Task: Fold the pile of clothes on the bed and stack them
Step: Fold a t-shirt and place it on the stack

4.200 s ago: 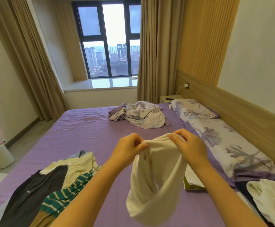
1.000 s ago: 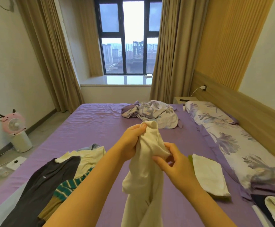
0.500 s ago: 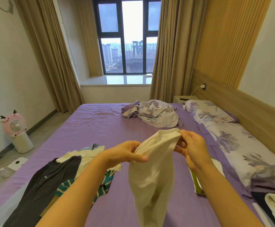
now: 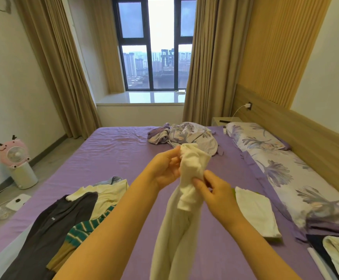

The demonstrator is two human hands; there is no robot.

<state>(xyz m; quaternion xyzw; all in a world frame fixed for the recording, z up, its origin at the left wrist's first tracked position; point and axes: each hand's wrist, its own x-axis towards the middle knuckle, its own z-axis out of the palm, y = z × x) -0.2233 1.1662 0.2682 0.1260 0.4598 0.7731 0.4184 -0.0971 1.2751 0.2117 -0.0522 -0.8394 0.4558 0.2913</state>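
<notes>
Two hands on one cream garment, held up over the bed.

My left hand (image 4: 167,170) pinches the cream garment (image 4: 186,201) at its top end; my right hand (image 4: 215,190) grips it just below, fingers curled into the cloth. Its long axis hangs straight down between my forearms above the purple bed (image 4: 112,156), the folded white piece (image 4: 255,211) lying nearer my right hand.

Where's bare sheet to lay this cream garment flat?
Bare purple sheet lies between the unfolded pile and the crumpled floral bedding. Crowded: folded white piece and pillows on the right.
</notes>
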